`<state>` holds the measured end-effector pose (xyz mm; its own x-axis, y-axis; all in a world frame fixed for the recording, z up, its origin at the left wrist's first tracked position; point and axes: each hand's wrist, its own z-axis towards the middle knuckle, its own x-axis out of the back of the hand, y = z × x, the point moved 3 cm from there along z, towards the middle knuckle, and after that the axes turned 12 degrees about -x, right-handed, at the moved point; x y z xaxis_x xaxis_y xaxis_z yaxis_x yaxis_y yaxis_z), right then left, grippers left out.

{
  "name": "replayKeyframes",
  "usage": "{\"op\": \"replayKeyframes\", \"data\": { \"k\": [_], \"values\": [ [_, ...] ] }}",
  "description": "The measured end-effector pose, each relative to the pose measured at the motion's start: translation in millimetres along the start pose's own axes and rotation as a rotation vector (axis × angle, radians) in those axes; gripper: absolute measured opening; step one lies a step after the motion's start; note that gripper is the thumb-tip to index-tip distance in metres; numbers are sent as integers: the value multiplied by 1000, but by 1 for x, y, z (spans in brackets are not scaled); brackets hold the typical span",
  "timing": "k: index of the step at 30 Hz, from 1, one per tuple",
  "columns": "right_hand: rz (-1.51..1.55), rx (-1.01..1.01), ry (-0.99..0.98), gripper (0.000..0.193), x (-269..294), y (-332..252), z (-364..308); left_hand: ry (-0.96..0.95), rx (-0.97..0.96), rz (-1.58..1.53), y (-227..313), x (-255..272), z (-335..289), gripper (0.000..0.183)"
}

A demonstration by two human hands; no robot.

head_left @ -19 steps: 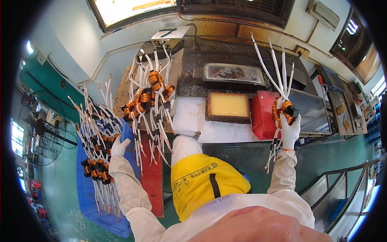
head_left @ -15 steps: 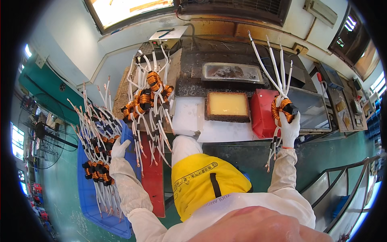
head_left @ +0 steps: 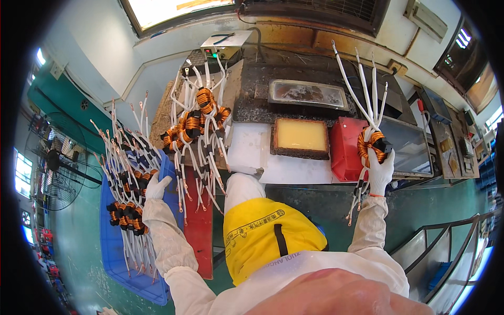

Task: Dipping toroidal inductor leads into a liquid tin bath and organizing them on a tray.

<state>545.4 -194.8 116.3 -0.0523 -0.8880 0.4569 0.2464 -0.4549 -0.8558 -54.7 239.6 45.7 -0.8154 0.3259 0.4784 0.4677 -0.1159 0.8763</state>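
Note:
My right hand [head_left: 380, 172], in a white glove, grips a copper-wound ring coil [head_left: 371, 143] with a black block on its side. Long white leads with metal lugs rise from this coil, and others hang below it, beside the red box. At the left, my gloved left hand [head_left: 156, 187] rests against the coils in the blue bin, its thumb stretched out and its other fingers partly hidden. Several rows of similar coils [head_left: 126, 216] fill that blue bin [head_left: 113, 252], their leads sticking up and down. More coils [head_left: 191, 123] are heaped on the bench's left part.
A pot of pale yellow material [head_left: 302, 135] sits mid-bench, before a rectangular metal-rimmed pot [head_left: 308, 94]. The red box [head_left: 345, 152] stands right of it. Behind are a small control unit [head_left: 226, 44] and pliers. A fan [head_left: 55, 160] stands at left, a metal-framed rack [head_left: 446, 247] at lower right.
The view has shifted slightly, so the bench sits a little further right. Both hands keep their places, the right one still holding the coil.

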Motion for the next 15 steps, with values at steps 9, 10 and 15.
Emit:
{"op": "replayKeyframes", "data": {
  "k": [9,10,15],
  "values": [
    [10,-13,-14,61,1,-2,-2,21,46,-21,11,-4,-2,66],
    [10,-12,-16,61,0,0,0,9,34,-7,10,-2,-2,66],
    [-19,14,20,61,3,8,3,3,16,-8,1,-4,8,66]
  ]
}}
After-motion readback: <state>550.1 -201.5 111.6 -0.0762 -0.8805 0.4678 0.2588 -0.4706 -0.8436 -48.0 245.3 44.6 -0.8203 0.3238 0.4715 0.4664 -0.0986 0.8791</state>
